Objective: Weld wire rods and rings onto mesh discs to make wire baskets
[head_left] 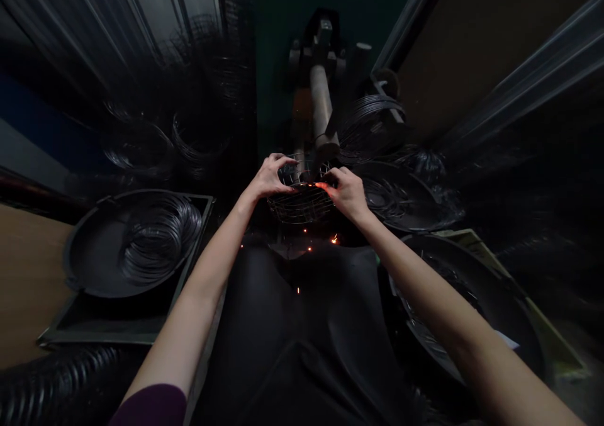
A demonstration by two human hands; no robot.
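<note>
A round wire basket [302, 201] sits under the tip of a welding machine's arm [322, 105], straight ahead of the person and above a dark apron [302, 325]. Orange sparks [334, 240] glow at its near rim and drop just below it. The left hand [270, 176] arches over the basket's left rim, its grip curled with fingertips pressing the top wires. The right hand [346, 191] holds the right rim, its grip pinching the wire between thumb and fingers. To the left, a dark round pan [89, 256] in a square tray holds a coil of wire rings [160, 234]. To the right, further dark pans [476, 287] carry more wire pieces. Stacked wire rings [372, 121] hang beside the machine arm.
</note>
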